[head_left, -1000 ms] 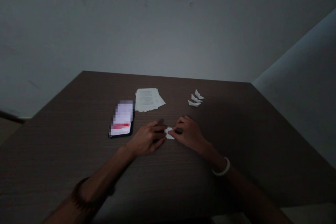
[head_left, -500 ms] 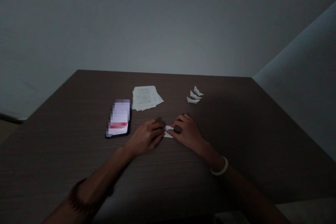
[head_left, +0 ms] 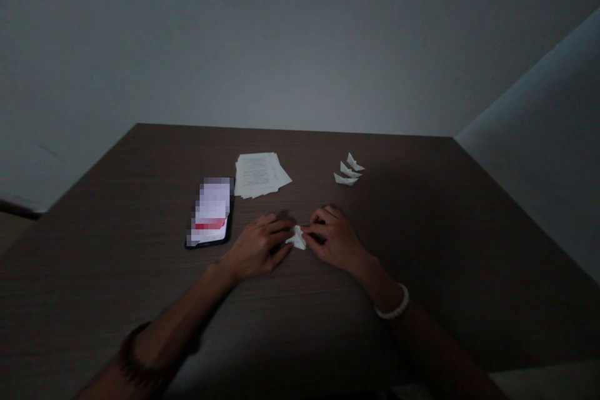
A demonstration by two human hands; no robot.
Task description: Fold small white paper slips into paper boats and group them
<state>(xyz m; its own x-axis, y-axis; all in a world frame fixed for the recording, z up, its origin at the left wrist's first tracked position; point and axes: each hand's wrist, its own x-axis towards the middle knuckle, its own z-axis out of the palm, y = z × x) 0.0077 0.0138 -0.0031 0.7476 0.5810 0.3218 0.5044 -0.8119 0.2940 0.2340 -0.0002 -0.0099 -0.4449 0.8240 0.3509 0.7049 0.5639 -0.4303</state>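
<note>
Head view: a small folded white paper piece sits on the dark wood-grain table between the left hand and the right hand, whose fingers pinch it narrowly from both sides. Three white folded paper boats lie beyond, right of a stack of printed white sheets.

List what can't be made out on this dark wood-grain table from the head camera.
All in the head view:
The small white folded paper: partly hidden by the fingers of the left hand and right hand.
The black smartphone screen: its display is blurred by pixelation.
The stack of white printed sheets: text too small to read.
The three white folded paper boats: folds too small and dim.
</note>
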